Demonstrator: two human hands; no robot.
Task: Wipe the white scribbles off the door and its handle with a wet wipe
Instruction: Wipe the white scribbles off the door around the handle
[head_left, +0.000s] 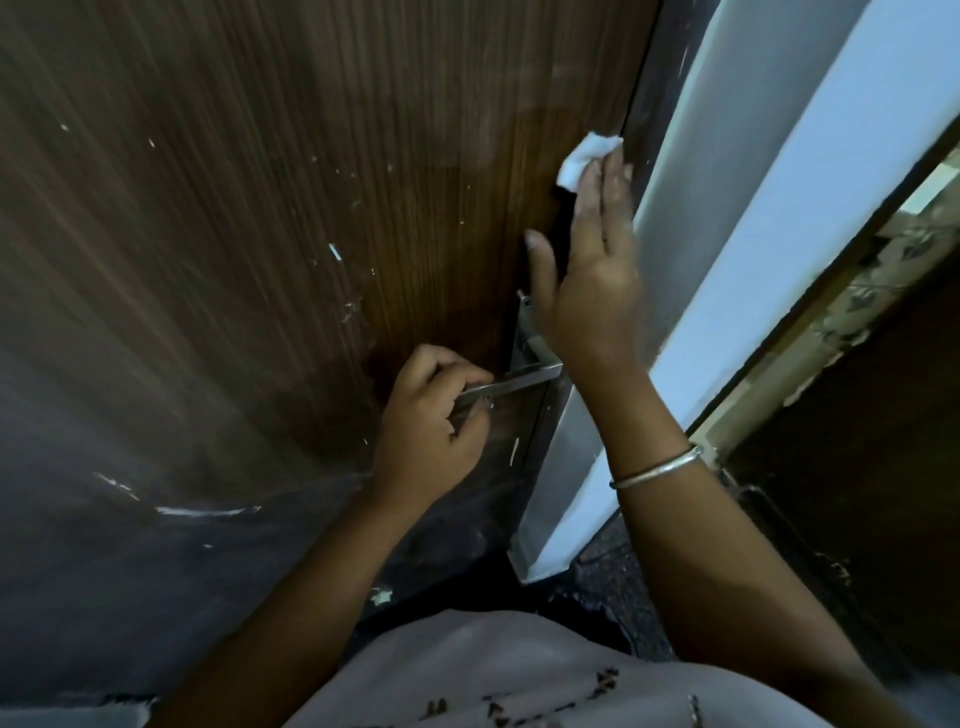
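The wet wipe is being pressed to the door near its right edge by straight fingers of the right hand, the handle being gripped by the left hand; unpinched, the wipe could be dropped.

There was one wooden door, with one metal lever handle and one backplate behind it. One wet wipe was in view, a single folded white pad. Two hands showed: one left hand and one right hand. There was one thin bangle and one white frame post. The white scribbles were many — at least a dozen separate flecks and streaks, one of them long — and the smallest specks were too faint to count exactly.
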